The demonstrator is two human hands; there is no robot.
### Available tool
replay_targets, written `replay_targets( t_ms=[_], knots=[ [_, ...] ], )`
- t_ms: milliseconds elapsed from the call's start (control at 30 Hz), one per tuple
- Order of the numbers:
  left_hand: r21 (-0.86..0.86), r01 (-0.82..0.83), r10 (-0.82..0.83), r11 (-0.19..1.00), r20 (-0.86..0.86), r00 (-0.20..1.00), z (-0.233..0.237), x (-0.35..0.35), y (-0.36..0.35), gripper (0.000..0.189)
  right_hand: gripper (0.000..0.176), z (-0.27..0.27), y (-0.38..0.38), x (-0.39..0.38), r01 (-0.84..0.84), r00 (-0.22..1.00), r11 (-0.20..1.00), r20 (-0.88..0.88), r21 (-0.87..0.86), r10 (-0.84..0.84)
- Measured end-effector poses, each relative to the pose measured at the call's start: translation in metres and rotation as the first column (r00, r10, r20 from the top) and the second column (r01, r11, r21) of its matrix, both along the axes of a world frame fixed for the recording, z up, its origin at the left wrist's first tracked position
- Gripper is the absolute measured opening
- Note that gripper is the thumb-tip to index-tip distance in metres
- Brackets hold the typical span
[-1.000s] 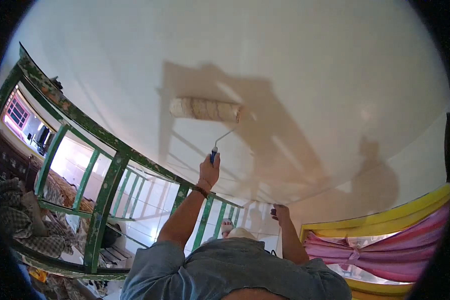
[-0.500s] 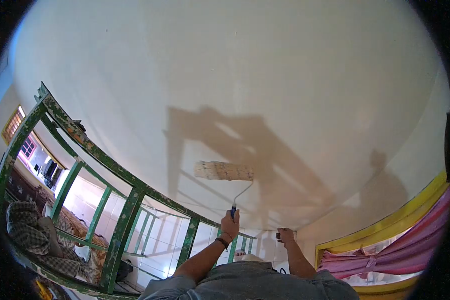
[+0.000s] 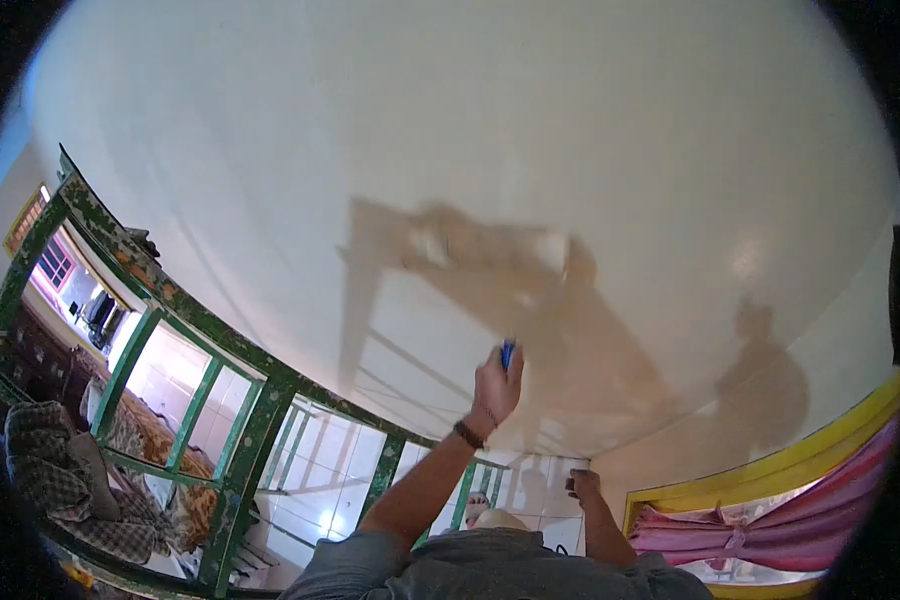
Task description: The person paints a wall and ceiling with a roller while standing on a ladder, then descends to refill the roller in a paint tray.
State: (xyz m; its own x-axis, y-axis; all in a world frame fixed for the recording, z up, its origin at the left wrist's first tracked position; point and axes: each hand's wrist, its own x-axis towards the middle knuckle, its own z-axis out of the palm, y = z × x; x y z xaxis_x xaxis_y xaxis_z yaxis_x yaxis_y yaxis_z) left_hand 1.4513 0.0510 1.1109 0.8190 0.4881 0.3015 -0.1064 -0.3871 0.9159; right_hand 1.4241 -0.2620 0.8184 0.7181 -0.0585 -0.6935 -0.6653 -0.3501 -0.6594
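My left hand (image 3: 497,385) is closed around the blue handle of a paint roller (image 3: 508,352), raised in front of a pale wall (image 3: 620,120). The roller's head is hard to make out, blurred against the brownish shadow higher up. A dark band and a thin cord circle my left wrist. Lower down and to the right, my right hand (image 3: 584,484) has its fingers curled in, close to the foot of the wall. Whether anything is inside those fingers cannot be seen.
A chipped green wooden frame (image 3: 285,385) with rails and posts curves along the left. Behind it lie checked cloths (image 3: 50,460) and a white tiled floor (image 3: 320,460). To the right, a pink curtain (image 3: 770,535) hangs in a yellow window frame (image 3: 770,480).
My left hand has moved up and slightly right with the paint roller, its arm stretching out further. My right hand has shifted slightly right and down. The view has turned slightly.
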Motion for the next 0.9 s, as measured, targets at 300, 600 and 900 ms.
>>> replay_targets(
  t_ms=[300,600,900],
  knots=[
    [0.021,0.004,-0.011,1.000,0.351,0.936,0.236,0.062,0.053,0.041,0.025,0.029,0.048,0.016,-0.004,0.996,0.999,0.087,0.047,0.000],
    [0.093,-0.129,0.126,0.987,0.043,0.991,-0.014,0.014,0.010,0.034,0.023,0.007,0.032,0.008,0.025,1.000,1.000,0.005,0.011,-0.025],
    [0.178,-0.148,0.115,0.973,0.182,0.977,0.074,0.032,0.047,0.029,0.019,0.026,0.046,0.015,-0.046,0.995,0.998,0.090,0.029,0.044]
  ],
)
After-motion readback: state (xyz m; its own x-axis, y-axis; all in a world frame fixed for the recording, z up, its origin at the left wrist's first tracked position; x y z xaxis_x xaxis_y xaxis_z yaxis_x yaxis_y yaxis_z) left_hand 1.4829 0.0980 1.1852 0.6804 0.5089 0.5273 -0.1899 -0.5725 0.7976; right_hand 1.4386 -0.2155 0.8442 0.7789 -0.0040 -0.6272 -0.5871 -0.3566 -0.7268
